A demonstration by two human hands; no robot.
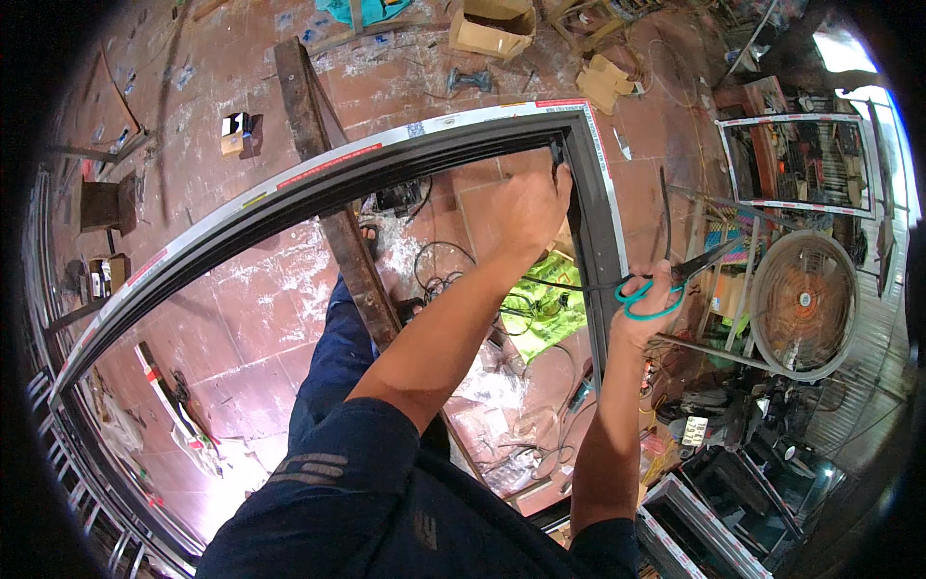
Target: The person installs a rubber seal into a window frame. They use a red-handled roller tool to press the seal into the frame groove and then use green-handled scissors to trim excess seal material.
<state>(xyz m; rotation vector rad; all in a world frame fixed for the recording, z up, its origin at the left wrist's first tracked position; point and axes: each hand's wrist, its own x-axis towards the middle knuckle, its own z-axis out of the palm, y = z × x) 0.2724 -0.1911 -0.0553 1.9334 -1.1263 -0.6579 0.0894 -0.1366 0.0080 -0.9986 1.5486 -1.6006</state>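
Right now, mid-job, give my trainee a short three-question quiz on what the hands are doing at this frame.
1. True or false: the right hand holds teal-handled scissors.
2. The left hand presses at which part of the dark aluminium frame: (a) inner corner, (b) far-left end?
3. What thin black thing runs from that corner toward the scissors?

Key: 1 true. 2 a. 3 a black rubber gasket strip.

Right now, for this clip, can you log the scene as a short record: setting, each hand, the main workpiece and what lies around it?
setting: workshop with a reddish tiled floor
workpiece: dark aluminium window frame with taped edges
left hand: pressed at the frame's inner corner, on a black rubber strip
right hand: holding teal-handled scissors beside the frame's right rail
around: floor fan, cardboard box, second frame
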